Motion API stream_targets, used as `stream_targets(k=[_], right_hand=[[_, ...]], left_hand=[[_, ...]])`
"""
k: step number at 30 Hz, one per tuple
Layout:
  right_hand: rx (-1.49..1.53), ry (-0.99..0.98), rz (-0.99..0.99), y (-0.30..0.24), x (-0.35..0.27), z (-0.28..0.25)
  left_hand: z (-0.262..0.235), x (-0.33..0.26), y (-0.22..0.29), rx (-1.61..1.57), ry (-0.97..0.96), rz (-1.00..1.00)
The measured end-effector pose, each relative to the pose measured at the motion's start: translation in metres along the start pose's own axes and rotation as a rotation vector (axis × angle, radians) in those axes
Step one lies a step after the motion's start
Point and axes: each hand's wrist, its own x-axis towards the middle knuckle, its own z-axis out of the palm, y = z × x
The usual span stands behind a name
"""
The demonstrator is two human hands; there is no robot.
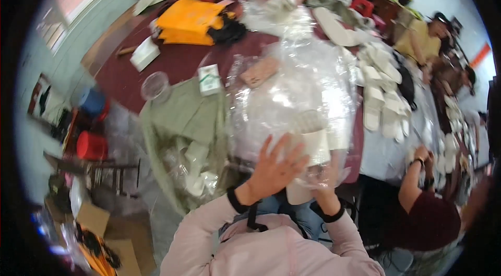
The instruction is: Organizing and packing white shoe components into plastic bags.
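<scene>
A white slipper (315, 145) in clear plastic is upright at the near edge of the table, its upper part showing a textured footbed. My left hand (276, 169) lies against its left side with the fingers spread. On the other side my right hand (326, 184) grips the slipper low down, and its fingers show blurred through the plastic. The pale heel end (298, 193) of a slipper hangs below, between my hands. Clear plastic bags (284, 101) lie spread on the table beyond, with a pinkish-brown flat pack (259, 72) on them.
An olive cloth-lined bin (180, 114) with bagged slippers stands at left. A small white-green box (210, 79), a clear tub (155, 86) and a yellow bag (190, 17) are further off. White slippers (383, 98) are piled at right, near a co-worker's hands (421, 155).
</scene>
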Motion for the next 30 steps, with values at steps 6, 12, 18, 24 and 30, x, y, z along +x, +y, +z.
stream_targets(k=[6, 12, 18, 24, 30], right_hand=[[-0.478, 0.123, -0.318, -0.049, 0.017, -0.028], [-0.132, 0.069, -0.155, -0.038, 0.020, -0.019], [-0.162, 0.171, -0.173, -0.032, 0.023, -0.018], [-0.235, 0.243, -0.136, -0.034, 0.029, -0.010], [-0.394, 0.275, -0.050, -0.014, 0.047, -0.009]], left_hand=[[0.003, -0.004, -0.021, -0.148, -0.011, 0.015], [0.026, 0.000, -0.021, -0.204, 0.125, -0.148], [0.043, -0.007, -0.030, -0.187, 0.271, -0.379], [0.055, -0.012, -0.019, -0.612, -0.034, -0.710], [0.046, -0.011, -0.002, -0.604, -0.294, -0.305]])
